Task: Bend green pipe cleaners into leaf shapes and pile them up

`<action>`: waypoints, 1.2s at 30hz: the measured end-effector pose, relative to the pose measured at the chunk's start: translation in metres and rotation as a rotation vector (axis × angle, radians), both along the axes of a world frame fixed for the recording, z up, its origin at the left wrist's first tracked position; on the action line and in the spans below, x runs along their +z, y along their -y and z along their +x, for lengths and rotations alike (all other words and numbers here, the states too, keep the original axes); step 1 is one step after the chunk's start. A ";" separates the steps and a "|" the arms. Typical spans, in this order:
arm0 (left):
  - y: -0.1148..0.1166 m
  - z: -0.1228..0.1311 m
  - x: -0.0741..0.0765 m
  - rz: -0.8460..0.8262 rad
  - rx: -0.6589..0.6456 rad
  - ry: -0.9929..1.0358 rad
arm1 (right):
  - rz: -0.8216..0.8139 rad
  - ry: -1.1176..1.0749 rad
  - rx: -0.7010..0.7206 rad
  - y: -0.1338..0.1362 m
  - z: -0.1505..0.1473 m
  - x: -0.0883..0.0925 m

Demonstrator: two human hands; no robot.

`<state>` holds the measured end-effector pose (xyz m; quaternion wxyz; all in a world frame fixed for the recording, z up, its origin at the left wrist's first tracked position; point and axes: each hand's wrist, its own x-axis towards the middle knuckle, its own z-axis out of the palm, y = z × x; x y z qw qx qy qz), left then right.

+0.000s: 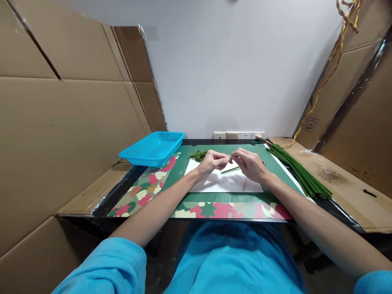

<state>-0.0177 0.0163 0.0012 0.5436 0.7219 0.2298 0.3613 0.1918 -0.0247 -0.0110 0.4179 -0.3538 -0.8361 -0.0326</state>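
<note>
My left hand (pixel 212 160) and my right hand (pixel 249 163) meet over a white sheet (pixel 225 183) on the green mat (pixel 232 198). Both are pinched, fingertips almost touching, around a thin piece I cannot make out. A short green stick (pixel 230 170) lies or hangs slanted just under the fingers. A small heap of green leaf-like pieces (pixel 198 154) sits right behind my left hand. A thin red line (pixel 244 184) shows on the sheet near my right wrist.
A blue plastic basket (pixel 153 149) stands at the back left. A bundle of long green stems (pixel 298 171) lies along the right side. Cardboard walls (pixel 61 122) close in on both sides. Wall sockets (pixel 239 135) sit behind the mat.
</note>
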 end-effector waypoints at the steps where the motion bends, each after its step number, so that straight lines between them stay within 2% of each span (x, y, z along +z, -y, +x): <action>1: 0.002 -0.001 0.002 0.047 0.015 -0.023 | -0.016 -0.010 0.011 0.000 -0.001 0.000; 5: 0.009 -0.003 0.011 0.253 0.110 -0.164 | -0.070 0.007 0.065 -0.002 -0.004 0.000; 9: 0.010 -0.003 0.012 0.535 0.188 -0.257 | -0.166 -0.094 0.089 -0.005 -0.006 0.002; 14: 0.007 -0.002 0.005 0.823 0.246 -0.333 | -0.467 -0.306 0.138 -0.006 -0.007 0.005; 21: 0.002 -0.006 0.005 1.106 0.179 -0.611 | -0.924 -0.630 0.288 -0.006 -0.012 0.000; 26: 0.001 -0.005 0.002 1.279 0.136 -0.740 | -1.075 -0.776 0.266 -0.006 -0.016 -0.001; 29: 0.005 -0.001 0.000 1.255 0.182 -0.717 | -1.076 -0.783 0.250 -0.006 -0.014 0.000; 31: 0.007 0.002 -0.001 1.125 0.264 -0.631 | -1.001 -0.724 0.222 -0.007 -0.014 0.001; 33: 0.008 0.004 -0.001 0.911 0.328 -0.497 | -0.807 -0.590 0.161 -0.008 -0.013 0.000; 36: 0.007 0.008 -0.001 0.497 0.309 -0.280 | -0.399 -0.307 0.049 -0.009 -0.010 -0.003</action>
